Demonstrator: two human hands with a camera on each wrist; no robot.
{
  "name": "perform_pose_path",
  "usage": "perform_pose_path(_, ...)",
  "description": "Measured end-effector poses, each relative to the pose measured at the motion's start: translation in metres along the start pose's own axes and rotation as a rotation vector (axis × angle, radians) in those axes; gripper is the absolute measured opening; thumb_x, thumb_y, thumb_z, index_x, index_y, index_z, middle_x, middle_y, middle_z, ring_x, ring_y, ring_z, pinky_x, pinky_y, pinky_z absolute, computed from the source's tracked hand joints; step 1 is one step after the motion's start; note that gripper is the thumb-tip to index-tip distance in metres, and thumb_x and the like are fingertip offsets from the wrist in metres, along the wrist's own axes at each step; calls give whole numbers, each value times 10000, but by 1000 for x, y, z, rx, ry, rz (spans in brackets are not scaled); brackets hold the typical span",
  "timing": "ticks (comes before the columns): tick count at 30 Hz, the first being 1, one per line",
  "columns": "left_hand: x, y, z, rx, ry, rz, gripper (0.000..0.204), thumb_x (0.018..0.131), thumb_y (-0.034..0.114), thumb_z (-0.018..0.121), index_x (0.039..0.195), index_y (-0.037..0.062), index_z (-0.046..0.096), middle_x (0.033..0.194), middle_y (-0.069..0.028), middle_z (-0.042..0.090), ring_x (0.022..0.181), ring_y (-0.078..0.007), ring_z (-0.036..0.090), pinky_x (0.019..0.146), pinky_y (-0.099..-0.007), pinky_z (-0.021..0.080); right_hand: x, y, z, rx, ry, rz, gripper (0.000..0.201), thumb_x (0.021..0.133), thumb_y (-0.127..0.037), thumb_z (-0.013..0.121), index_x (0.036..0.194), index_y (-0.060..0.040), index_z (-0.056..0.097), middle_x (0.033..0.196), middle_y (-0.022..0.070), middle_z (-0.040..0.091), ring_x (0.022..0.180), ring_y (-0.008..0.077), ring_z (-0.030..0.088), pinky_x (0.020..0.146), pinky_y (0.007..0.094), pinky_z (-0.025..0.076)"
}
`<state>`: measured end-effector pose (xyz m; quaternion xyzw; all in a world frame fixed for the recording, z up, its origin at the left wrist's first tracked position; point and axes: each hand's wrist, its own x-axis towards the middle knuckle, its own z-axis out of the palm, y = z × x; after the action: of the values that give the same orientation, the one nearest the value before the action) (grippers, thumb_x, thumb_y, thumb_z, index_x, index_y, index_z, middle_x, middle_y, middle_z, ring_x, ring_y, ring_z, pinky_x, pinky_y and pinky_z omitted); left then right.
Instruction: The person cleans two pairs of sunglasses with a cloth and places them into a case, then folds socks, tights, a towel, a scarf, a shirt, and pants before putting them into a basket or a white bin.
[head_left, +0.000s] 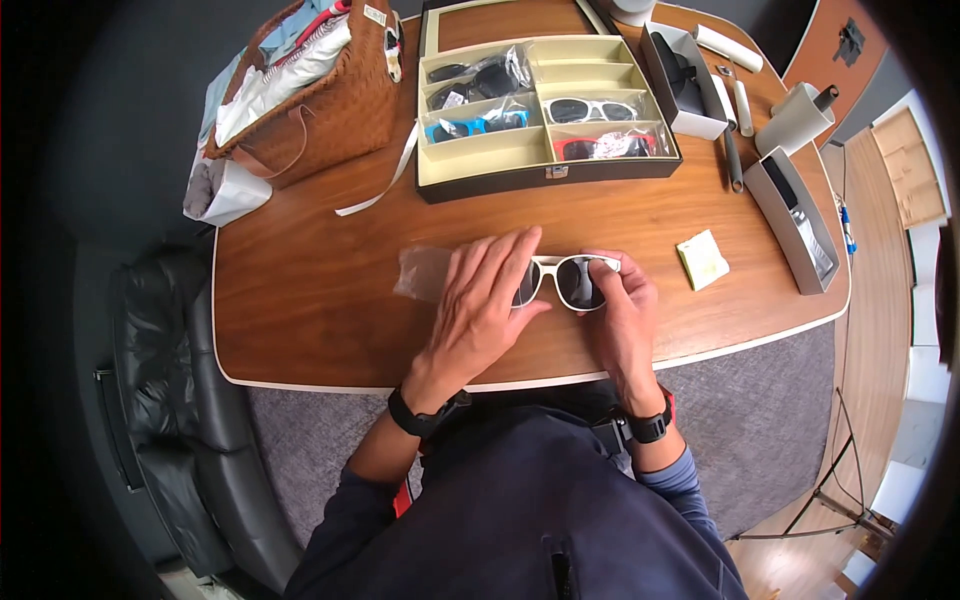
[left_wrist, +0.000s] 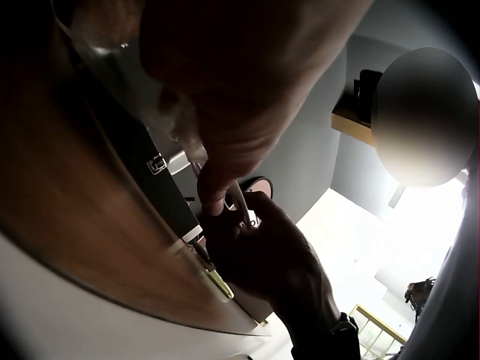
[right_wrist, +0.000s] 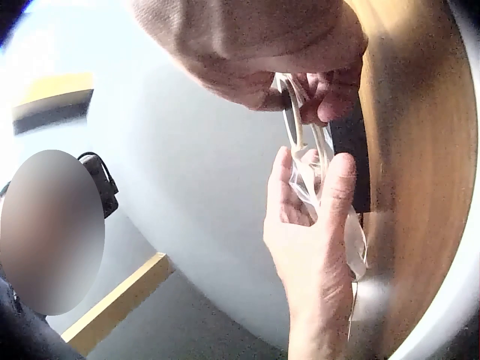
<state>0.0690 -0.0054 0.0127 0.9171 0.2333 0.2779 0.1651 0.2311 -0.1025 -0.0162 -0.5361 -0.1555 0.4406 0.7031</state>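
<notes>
White-framed sunglasses (head_left: pixel 580 283) with dark round lenses are between both hands, above the table's near side. My right hand (head_left: pixel 627 300) pinches their right end, its thumb over the edge of the lens and its fingers behind. My left hand (head_left: pixel 478 292) lies across the left lens, fingers long on top and thumb lower. A clear plastic bag (head_left: pixel 422 273) sticks out past the left hand. In the right wrist view, the bag (right_wrist: pixel 306 187) runs around the sunglasses between that hand's thumb and fingers. The left end of the frame is mostly hidden.
Ahead lies a sectioned eyewear case (head_left: pixel 490 180) with several bagged sunglasses. A woven basket (head_left: pixel 325 125) of cloth stands at the left. Right of my hands is a yellow note pad (head_left: pixel 703 260). Grey boxes (head_left: pixel 790 220) and a cup (head_left: pixel 795 120) line the right edge.
</notes>
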Motion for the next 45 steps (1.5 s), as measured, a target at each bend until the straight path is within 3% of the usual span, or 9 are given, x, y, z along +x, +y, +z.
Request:
perform_pose_path(4,-4,-16,6,312,-31,1,646,912,41,542,1539,-7,394,1363,-152,564,1238,-310,537,1046,-488,374,1,2,2,29,-71,-12,231,1042,-119,590,1203,16,685,972,20,727,814,68,644,713,228,526)
perform_pose_path(9,1,-1,9,202,-12,2,730,874,37,621,1556,-5,363,1235,-163,576,1155,-314,553,1004,-471,384,-8,1,16,26,-385,67,356,1049,-95,546,1374,28,623,1120,48,695,893,91,613,786,240,517)
perform_pose_path(16,-4,3,12,-119,-20,-119,796,805,-86,653,1542,-4,366,1320,-198,567,1163,-377,558,1005,-485,397,-12,9,17,-141,-235,-107,260,987,16,605,1224,60,702,1024,40,632,916,85,608,817,240,510)
perform_pose_path(23,9,19,16,-118,-16,60,783,758,-143,575,1513,-1,429,1334,-201,567,1134,-389,561,951,-483,420,1,29,18,-50,-305,-149,240,954,-7,697,1191,0,658,1133,48,611,1034,128,621,895,284,525)
perform_pose_path(28,15,34,14,-369,-142,163,755,773,-56,686,1491,58,481,1413,-193,533,1275,-397,521,1111,-519,386,3,55,-3,65,-434,26,353,970,-72,679,1298,-19,558,1209,79,632,1140,167,603,976,310,511)
perform_pose_path(33,3,-1,-55,-270,-182,-21,1034,597,199,942,1503,74,459,1490,-153,491,1398,-389,438,1195,-544,293,6,24,0,96,-309,93,429,971,40,569,1391,21,481,1282,113,642,1169,183,615,1047,301,481)
perform_pose_path(38,-30,-32,-43,10,-388,-96,794,679,221,903,1376,48,565,1372,-146,554,1360,-352,472,1206,-538,265,-8,19,10,-468,-408,-230,579,898,49,644,1448,6,466,1285,155,649,1189,264,634,1033,361,502)
perform_pose_path(41,-28,-24,-28,-143,-290,-42,536,720,164,875,1201,62,662,1181,-115,580,1138,-344,552,1031,-480,422,-7,14,17,-682,-532,-335,594,843,20,722,1401,16,519,1225,194,683,1162,332,672,955,375,538)
perform_pose_path(45,-26,-10,-19,-98,-147,-43,456,727,104,858,1146,75,678,1094,-86,587,1046,-314,568,945,-433,446,-13,4,11,-466,-412,-62,434,886,58,707,1303,15,595,1116,106,725,1034,176,706,867,311,574)
